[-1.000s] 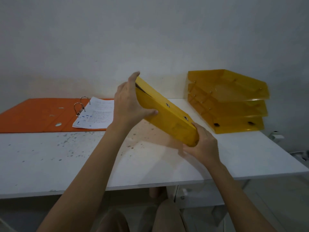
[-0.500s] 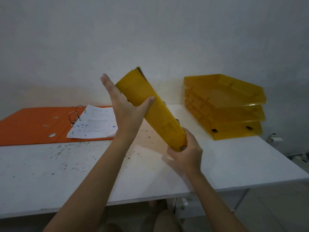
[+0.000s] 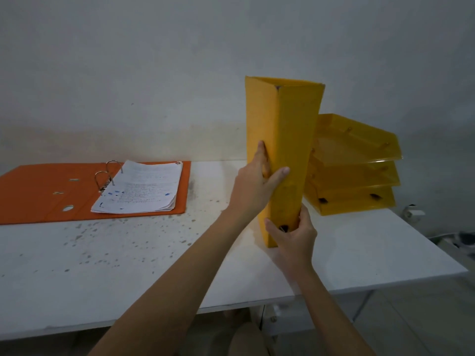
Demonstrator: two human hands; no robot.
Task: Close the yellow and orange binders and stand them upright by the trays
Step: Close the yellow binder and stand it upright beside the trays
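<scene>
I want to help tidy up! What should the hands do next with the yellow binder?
Probably slide the yellow binder a little right, against the trays, then let go. It is closed and upright, held by the left hand and right hand. The orange binder lies open.

The closed yellow binder (image 3: 288, 150) is held upright, spine toward the camera, just left of the stacked yellow trays (image 3: 359, 173) on the white table (image 3: 128, 265). Its left side is gripped at mid-height by the left hand (image 3: 257, 186), and its lower end is clasped by the right hand (image 3: 293, 237). The orange binder (image 3: 51, 191) is left lying open at the far left, with papers (image 3: 144, 188) on its rings.
</scene>
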